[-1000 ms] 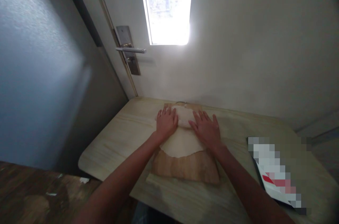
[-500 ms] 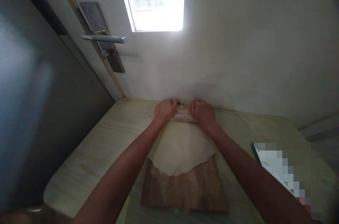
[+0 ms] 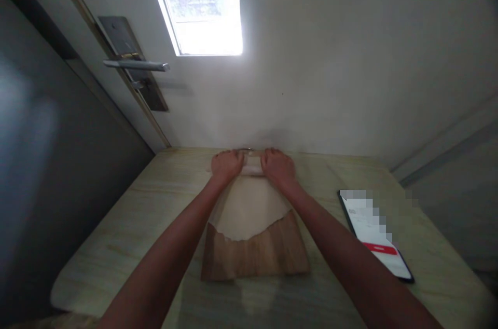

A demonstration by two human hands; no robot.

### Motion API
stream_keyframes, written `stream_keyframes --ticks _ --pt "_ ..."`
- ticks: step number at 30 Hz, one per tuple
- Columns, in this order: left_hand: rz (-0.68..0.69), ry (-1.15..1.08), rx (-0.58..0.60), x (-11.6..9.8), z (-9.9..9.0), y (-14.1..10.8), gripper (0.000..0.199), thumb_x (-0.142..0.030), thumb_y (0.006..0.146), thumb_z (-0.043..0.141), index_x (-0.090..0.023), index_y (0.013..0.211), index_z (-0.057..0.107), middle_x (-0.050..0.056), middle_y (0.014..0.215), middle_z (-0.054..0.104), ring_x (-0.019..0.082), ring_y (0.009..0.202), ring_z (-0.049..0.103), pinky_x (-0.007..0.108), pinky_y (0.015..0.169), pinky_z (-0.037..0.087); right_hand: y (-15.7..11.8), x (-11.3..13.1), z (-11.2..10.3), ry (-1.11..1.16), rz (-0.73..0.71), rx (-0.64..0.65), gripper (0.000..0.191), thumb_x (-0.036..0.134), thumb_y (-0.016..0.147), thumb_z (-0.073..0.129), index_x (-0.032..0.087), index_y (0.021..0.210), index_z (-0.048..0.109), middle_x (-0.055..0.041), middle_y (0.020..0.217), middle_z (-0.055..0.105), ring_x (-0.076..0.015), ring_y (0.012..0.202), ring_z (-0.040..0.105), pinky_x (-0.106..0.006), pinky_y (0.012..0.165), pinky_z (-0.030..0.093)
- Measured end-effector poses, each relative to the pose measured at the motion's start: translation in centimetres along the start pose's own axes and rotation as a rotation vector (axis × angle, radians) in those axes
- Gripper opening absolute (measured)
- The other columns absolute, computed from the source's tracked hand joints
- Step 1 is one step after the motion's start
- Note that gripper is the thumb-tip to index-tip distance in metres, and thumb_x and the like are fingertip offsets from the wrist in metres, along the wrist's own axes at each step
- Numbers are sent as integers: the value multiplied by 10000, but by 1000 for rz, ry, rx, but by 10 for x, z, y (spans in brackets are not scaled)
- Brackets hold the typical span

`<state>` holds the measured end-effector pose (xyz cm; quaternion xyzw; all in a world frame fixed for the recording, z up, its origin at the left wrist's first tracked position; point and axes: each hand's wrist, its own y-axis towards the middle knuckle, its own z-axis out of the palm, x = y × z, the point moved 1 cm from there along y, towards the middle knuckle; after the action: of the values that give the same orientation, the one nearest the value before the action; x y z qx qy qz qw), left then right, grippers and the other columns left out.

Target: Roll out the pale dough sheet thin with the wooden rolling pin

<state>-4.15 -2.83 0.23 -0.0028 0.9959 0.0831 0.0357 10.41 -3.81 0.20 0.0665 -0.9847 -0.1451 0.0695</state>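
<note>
A thin, pale sheet of dough [image 3: 249, 204] with an uneven near edge lies on a brown wooden board [image 3: 257, 261]. Across the far part of the dough lies a light-coloured rolling pin [image 3: 253, 169], its middle showing between my hands. My left hand [image 3: 229, 164] is closed over the pin's left part, and my right hand [image 3: 278, 165] is closed over its right part. Both hands cover the pin's ends for the most part. Just beyond them, a small curved metal piece [image 3: 246, 149] shows by the board's far end.
The board rests on a pale wood-grain table [image 3: 148, 220] pushed up to a white door [image 3: 330, 74] with a lever handle [image 3: 136, 65] and a bright window pane [image 3: 206, 7]. A phone [image 3: 375, 235] with a lit screen lies right of my right forearm.
The camera view has shifted, so door, board and phone appear further left, and more of the phone shows. Both hands keep hold of the rolling pin near the far end of the dough.
</note>
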Motion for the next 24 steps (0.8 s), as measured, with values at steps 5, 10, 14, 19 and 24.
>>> stream_keyframes --ticks 5,10,14,19,24 --pt "26 60 -88 -2 -6 -32 429 -337 852 225 -146 998 581 120 1078 581 241 1017 503 379 816 380 -28 8 -2 2 -18 -35 405 304 869 230 147 989 584 -109 1005 609 -203 946 530 -338 793 360" --pt "37 35 -168 -1 -5 -58 417 -314 851 245 -121 1084 532 133 1177 526 251 1141 406 427 907 311 -52 10 -3 18 -69 -61 417 304 873 235 139 1100 542 -124 1142 555 -208 1079 457 -392 913 266" --pt "62 27 -164 2 -4 -76 444 -309 847 252 -71 1123 504 149 1190 520 239 1167 391 403 951 276 -70 9 -3 9 -119 -53 434 306 870 254 107 1164 503 -151 1244 475 -213 1165 388 -377 947 234" --pt "51 35 -158 3 -4 -81 463 -318 847 260 -45 1148 484 163 1212 501 240 1165 396 402 960 267 -76 11 -3 9 -125 -57 433 296 874 256 94 1165 505 -155 1268 451 -216 1193 360 -375 974 198" --pt "44 27 -194 1 -1 -69 428 -320 858 243 -105 1080 539 138 1121 566 246 1114 440 411 937 278 -65 13 -1 33 -87 -76 419 301 877 243 128 1111 545 -124 1225 502 -210 1158 396 -400 970 194"
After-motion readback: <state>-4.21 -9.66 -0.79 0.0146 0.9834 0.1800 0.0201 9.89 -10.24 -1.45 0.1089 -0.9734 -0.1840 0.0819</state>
